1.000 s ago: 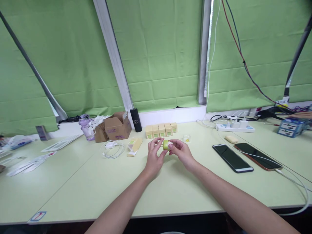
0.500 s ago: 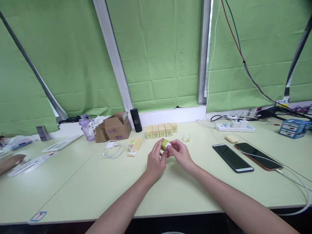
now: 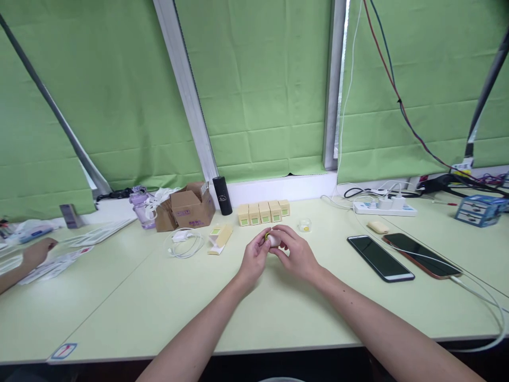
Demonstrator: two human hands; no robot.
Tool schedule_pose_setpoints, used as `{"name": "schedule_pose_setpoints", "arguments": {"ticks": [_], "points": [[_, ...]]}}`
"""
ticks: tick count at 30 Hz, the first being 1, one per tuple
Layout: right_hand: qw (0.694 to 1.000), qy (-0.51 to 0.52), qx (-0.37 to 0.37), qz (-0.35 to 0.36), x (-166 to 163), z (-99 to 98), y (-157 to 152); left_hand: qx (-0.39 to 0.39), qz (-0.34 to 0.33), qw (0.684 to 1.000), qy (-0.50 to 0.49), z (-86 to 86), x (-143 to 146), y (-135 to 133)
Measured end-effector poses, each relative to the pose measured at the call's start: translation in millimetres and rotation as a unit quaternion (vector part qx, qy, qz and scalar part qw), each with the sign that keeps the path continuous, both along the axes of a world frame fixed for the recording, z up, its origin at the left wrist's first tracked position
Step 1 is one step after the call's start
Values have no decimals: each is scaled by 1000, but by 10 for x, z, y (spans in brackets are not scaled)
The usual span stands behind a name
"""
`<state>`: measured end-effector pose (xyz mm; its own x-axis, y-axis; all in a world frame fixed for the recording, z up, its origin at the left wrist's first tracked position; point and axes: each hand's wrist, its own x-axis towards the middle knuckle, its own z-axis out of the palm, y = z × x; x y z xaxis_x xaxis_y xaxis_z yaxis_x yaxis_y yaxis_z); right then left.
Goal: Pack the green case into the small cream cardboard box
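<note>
1. A small round white and green object (image 3: 272,238) is being pinched between the fingertips of both hands. The left hand (image 3: 253,259) and the right hand (image 3: 297,253) are being kept closed around it from either side.
2. The object is being held just above the pale green table (image 3: 159,302), near its middle; most of it is being hidden by the fingers.
3. Just beyond the hands, a row of five small yellow cardboard boxes (image 3: 263,212) is being kept upright, with a small clear plastic cup (image 3: 304,226) near its right end.
4. To the left of the hands, an opened yellow box (image 3: 220,236) is lying flat beside a coiled white cable (image 3: 183,244).
5. Farther back, a black cylindrical flask (image 3: 221,196) is standing upright just beside a brown cardboard carton (image 3: 186,209).
6. To the right, two dark smartphones (image 3: 379,257) are lying side by side, well apart from the hands, with a white power strip (image 3: 384,208) behind them.
7. At the far left edge, another person's hand (image 3: 37,252) is being rested on white packets (image 3: 55,265).
</note>
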<state>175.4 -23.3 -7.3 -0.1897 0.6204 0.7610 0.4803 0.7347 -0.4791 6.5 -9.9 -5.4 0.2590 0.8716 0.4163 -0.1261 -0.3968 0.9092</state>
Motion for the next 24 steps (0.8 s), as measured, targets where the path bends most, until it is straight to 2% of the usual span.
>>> {"name": "schedule_pose_setpoints", "arguments": {"ticks": [9, 24], "points": [[1000, -13, 18, 17, -13, -66, 48, -12, -28, 999, -17, -12, 4, -21], [998, -36, 48, -4, -54, -21, 31, 3, 20, 999, -37, -14, 78, -8]]}}
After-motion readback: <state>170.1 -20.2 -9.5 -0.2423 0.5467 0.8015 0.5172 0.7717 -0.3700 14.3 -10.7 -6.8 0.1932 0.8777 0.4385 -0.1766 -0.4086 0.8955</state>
